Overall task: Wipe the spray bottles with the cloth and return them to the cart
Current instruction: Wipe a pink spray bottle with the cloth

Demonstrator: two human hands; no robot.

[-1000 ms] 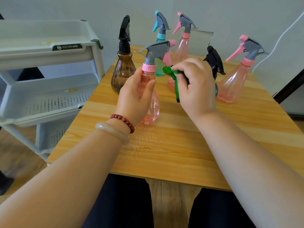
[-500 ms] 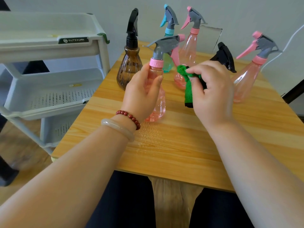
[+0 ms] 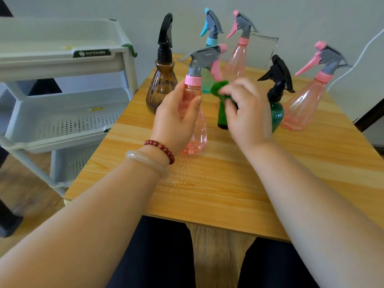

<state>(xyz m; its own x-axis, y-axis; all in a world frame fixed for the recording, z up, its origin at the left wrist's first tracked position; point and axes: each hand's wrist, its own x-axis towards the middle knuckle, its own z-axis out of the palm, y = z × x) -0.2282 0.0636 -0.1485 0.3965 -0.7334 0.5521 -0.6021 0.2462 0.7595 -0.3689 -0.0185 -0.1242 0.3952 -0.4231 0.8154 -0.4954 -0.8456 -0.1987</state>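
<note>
The right hand (image 3: 249,115) has moved a little to the left, closer to the pink spray bottle (image 3: 200,132), and it looks blurry. Its fingers (image 3: 230,94) are bunched around the green cloth (image 3: 222,115) and grip it. The top of the cloth is just beside the bottle's neck. I cannot tell if they touch.

The left hand (image 3: 176,121) has stayed in the same spot. Its fingers wrap around the middle of the pink spray bottle and hold it standing up on the desk (image 3: 218,194). A red bead bracelet (image 3: 160,147) and a pale bangle (image 3: 147,163) sit on that wrist. Small water drops (image 3: 187,169) lie on the desk just in front of the bottle.

Five more bottles stand behind the hands: a brown bottle (image 3: 162,84), a blue-top bottle (image 3: 212,28), a tall pink bottle (image 3: 236,57), a dark green bottle (image 3: 277,113) and a pink bottle on the right (image 3: 305,102). The white cart (image 3: 62,119) stands beside the desk on the left.
</note>
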